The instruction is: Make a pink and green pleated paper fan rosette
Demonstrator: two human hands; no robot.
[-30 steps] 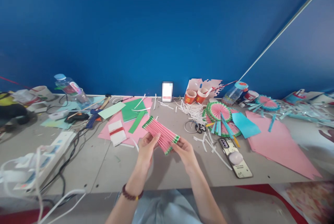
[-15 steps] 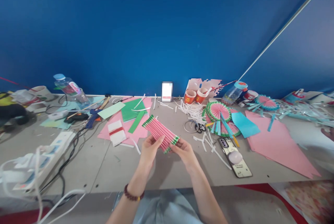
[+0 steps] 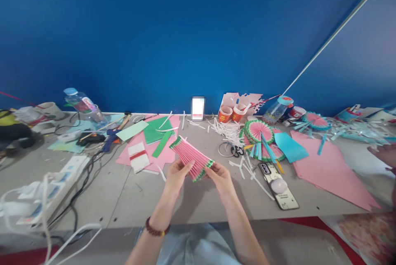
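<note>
Pleated pink paper with green ends [image 3: 191, 157] is held above the grey table between both my hands. My left hand [image 3: 177, 175] grips its left side, thumb on top of the folds. My right hand [image 3: 219, 176] pinches its lower right corner near the green edge. The folds run lengthwise from upper left to lower right; the fingers beneath the paper are partly hidden. Left of the paper lie a green strip [image 3: 161, 144] and a green sheet [image 3: 154, 130] on pink paper [image 3: 123, 154]. To the right are scissors [image 3: 237, 151].
A phone [image 3: 279, 186] lies at right, near finished paper fans [image 3: 259, 132] and pink sheets [image 3: 331, 170]. Red paper cups [image 3: 225, 114] and white paper scraps [image 3: 230, 133] are behind. A power strip [image 3: 58, 186] with cables is at left. Another person's hand [image 3: 382, 153] is at far right.
The pleats have spread slightly wider at the lower right end, as my right hand has shifted a little rightward. At far right, the other person's hand has come further into view.
</note>
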